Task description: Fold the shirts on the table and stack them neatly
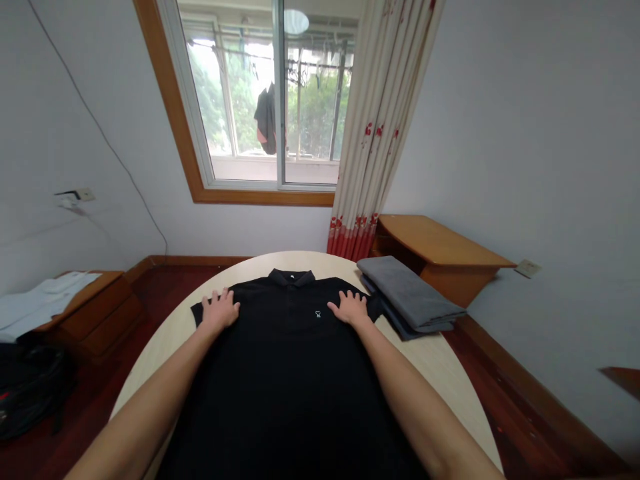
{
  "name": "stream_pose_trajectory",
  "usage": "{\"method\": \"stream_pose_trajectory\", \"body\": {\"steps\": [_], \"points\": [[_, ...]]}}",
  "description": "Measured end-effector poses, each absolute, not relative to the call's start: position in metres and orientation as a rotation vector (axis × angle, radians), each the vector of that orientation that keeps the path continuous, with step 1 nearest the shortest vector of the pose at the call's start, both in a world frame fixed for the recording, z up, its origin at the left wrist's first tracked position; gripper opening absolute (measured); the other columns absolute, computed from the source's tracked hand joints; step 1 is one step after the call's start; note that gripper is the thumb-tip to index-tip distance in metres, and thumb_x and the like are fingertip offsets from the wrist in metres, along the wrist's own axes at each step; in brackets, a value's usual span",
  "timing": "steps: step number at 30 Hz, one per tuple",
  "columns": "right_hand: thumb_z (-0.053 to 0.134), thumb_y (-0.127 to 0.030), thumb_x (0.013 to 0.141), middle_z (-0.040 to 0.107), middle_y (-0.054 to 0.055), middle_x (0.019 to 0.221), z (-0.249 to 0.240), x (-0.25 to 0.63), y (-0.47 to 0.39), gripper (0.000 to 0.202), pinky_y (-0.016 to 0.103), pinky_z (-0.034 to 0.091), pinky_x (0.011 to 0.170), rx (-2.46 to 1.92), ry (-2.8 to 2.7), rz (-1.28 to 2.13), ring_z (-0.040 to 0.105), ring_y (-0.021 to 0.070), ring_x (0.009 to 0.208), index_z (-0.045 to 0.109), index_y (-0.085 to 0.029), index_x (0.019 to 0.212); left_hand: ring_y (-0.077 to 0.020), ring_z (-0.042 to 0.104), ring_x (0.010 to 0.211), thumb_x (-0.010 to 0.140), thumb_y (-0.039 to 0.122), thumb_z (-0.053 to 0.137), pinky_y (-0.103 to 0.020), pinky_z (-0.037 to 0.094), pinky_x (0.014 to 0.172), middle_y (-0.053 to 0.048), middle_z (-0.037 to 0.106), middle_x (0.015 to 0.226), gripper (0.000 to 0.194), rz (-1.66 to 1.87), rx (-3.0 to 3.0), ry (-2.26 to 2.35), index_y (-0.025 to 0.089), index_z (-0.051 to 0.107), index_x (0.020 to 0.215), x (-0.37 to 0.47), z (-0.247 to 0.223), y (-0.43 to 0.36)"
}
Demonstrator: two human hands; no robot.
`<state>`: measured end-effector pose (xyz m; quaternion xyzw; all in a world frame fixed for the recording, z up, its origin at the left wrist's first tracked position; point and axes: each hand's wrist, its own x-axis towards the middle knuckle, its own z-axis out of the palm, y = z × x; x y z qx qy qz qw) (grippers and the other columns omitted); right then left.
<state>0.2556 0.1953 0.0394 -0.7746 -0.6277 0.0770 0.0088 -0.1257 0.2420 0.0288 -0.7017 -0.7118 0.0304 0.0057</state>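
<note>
See shirt (290,360) flat on table (450,390), front up, collar (293,278) toward window (279,100). Note left hand (219,309) palm-down, fingers spread, at one sleeve (197,313); right hand (351,307) likewise near other, beside grey stack (407,287). Could crease shoulders by pressing and sliding unevenly. Might bunch sleeve against stack, given closeness. Might knock stack off, given apparent overhang past table edge.

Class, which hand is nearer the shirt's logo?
The right hand, just beside the logo; the left hand rests on the opposite side of the shirt.
</note>
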Motion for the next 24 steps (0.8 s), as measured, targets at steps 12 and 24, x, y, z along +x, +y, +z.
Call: {"method": "stream_pose_trajectory", "body": {"steps": [12, 24], "points": [[0.025, -0.071, 0.094, 0.015, 0.01, 0.167, 0.012, 0.22, 0.255, 0.077, 0.067, 0.004, 0.115, -2.199, -2.018, 0.279, 0.002, 0.0406, 0.152, 0.027, -0.028, 0.158, -0.0431, 0.009, 0.152, 0.09, 0.076, 0.023, -0.079, 0.013, 0.109, -0.004, 0.017, 0.166, 0.082, -0.136, -2.421, -2.203, 0.03, 0.033, 0.156, -0.094, 0.007, 0.287], [0.031, -0.049, 0.102, 0.03, 0.013, 0.162, 0.02, 0.223, 0.263, 0.059, 0.055, 0.005, 0.12, -2.048, -2.049, 0.096, 0.016, 0.0295, 0.152, 0.043, -0.016, 0.15, -0.0429, 0.005, 0.152, 0.091, 0.073, 0.023, -0.078, 0.011, 0.11, -0.004, 0.012, 0.167, 0.08, -0.124, -2.342, -2.32, 0.029, 0.029, 0.157, -0.094, 0.015, 0.307]]}}
